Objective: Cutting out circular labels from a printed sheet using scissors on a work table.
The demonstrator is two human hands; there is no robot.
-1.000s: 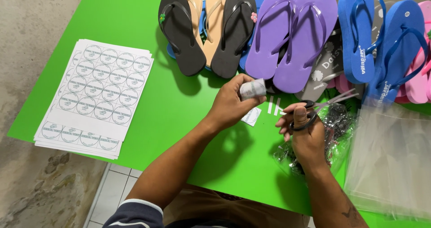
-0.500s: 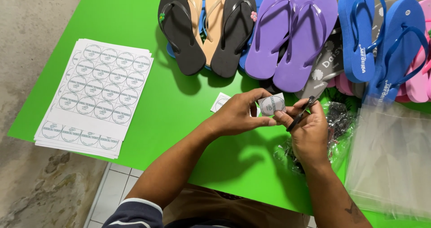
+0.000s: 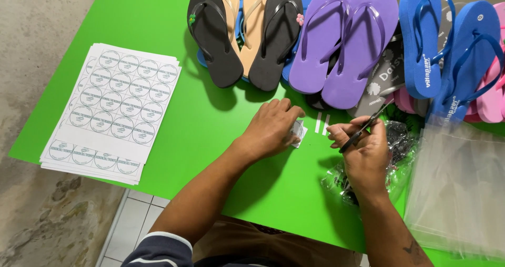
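Head view: the left hand [image 3: 271,129] lies palm down on the green table [image 3: 158,14], fingers together, covering a small round sticker [image 3: 298,131] at its fingertips. The right hand [image 3: 363,151] grips closed scissors [image 3: 366,126], just beside. Sticker sheets [image 3: 113,109] lie well to the left; flip-flops [image 3: 342,41] line the far edge.

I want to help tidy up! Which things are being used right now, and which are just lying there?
In use:
left hand pressing a cut-out round sticker
right hand holding scissors

Just lying about:
sticker sheets
purple flip-flops
black flip-flops
blue flip-flops
clear plastic bags
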